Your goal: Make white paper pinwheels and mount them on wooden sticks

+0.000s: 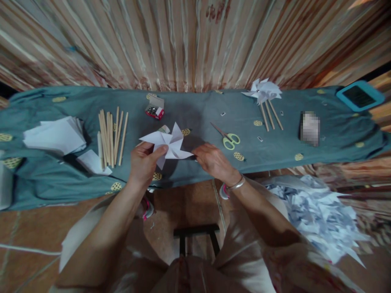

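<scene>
A white paper pinwheel [174,147] is held over the front middle of the cloth-covered table. My left hand [146,160] pinches it, with the thumb on top near its centre and the fingers underneath. At the pinwheel's right tip, my right hand [214,162] has its fingers closed on the paper point. Beyond the pinwheel stands an open small red and white box [155,109] with shiny metal pieces inside. Scissors [229,138] with green handles lie to the right of my right hand.
Several wooden sticks [111,140] and a stack of white paper [58,134] lie at the left. Finished pinwheels [264,90] on sticks, a blurred object [310,128] and a blue-framed device [360,96] are at the right. A paper pile [320,215] is below.
</scene>
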A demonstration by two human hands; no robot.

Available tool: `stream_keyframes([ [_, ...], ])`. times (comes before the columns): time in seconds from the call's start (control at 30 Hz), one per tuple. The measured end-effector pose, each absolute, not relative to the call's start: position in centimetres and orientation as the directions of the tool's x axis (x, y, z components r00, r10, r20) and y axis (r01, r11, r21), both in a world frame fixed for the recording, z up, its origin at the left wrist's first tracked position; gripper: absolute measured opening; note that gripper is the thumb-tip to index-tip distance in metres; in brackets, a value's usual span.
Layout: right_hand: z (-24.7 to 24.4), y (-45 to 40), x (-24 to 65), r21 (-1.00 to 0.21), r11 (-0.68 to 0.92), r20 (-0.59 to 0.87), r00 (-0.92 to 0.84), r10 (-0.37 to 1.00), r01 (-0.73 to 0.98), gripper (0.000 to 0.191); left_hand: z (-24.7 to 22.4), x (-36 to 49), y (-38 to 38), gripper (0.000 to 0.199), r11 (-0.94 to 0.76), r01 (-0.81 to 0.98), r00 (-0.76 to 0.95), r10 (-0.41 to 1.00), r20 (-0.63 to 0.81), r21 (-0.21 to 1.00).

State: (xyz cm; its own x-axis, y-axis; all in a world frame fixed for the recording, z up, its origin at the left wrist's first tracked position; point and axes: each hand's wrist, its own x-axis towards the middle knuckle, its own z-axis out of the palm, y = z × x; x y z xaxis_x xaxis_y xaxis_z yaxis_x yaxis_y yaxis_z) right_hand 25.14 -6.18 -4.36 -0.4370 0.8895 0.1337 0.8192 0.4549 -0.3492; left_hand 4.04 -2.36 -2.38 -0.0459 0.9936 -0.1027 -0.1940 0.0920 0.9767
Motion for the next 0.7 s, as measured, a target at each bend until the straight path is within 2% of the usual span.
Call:
stream_keyframes([
  [0.1, -4.3, -6.4, 25.4, -0.319, 0.455, 0.149, -0.43, 0.89, 0.832, 0.028, -2.3, 4.0, -2.2, 0.021, 0.083, -0.2, -0.067, 0.993, -0.098, 0.976],
  [0.27, -4.2, -6.3, 25.9, -0.456, 0.37, 0.218, -0.301, 0.928, 0.809, 0.022, -2.1, 3.9, -2.2, 0.017, 0.064, -0.178, -0.076, 0.994, -0.078, 0.982],
  [0.37, -4.3, -6.3, 25.4, -0.489, 0.342, 0.226, -0.262, 0.938, 0.802, 0.014, -2.1, 3.9, -2.3, 0.015, 0.061, -0.172, -0.07, 0.995, -0.074, 0.983],
  [0.57, -4.9, -6.5, 24.3, -0.334, 0.421, 0.203, -0.371, 0.906, 0.844, 0.014, -2.0, 3.9, -2.3, 0.014, 0.07, -0.168, -0.067, 0.994, -0.082, 0.983],
  [0.7, -5.0, -6.7, 24.3, -0.274, 0.432, 0.171, -0.399, 0.901, 0.859, 0.023, -2.1, 3.8, -2.4, 0.014, 0.054, -0.155, -0.078, 0.995, -0.067, 0.986],
])
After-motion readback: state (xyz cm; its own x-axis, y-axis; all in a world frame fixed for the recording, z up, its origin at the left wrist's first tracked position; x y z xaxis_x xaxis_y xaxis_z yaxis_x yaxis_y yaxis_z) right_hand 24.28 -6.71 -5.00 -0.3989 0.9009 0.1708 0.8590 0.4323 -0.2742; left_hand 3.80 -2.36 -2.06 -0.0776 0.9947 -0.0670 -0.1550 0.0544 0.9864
